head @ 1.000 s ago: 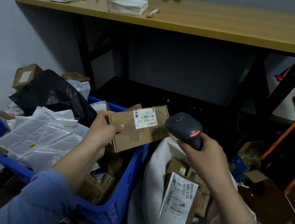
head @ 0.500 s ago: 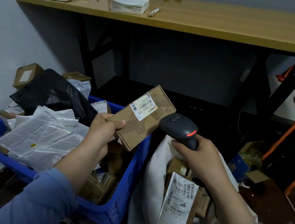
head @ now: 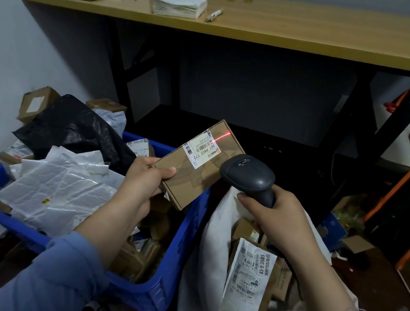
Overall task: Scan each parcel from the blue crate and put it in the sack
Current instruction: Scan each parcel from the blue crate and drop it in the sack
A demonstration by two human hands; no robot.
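The left hand (head: 144, 181) gripped a tilted box (head: 198, 165) above the crate (head: 178, 246) while the right hand (head: 273, 215) clasped the scanner (head: 248, 174), its red line crossing the label (head: 202, 150).

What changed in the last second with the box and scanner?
The left hand tipped the cardboard box up steeper, and the scanner in the right hand turned toward it; a red beam now touches its label. Both grips, the blue crate and sack stayed.

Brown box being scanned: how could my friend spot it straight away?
Find the big blue plastic crate at lower left. Above its right rim, the left hand grips a flat brown cardboard box, up clear of the piled parcels. It alone has a red line glowing at the edge of its white label.
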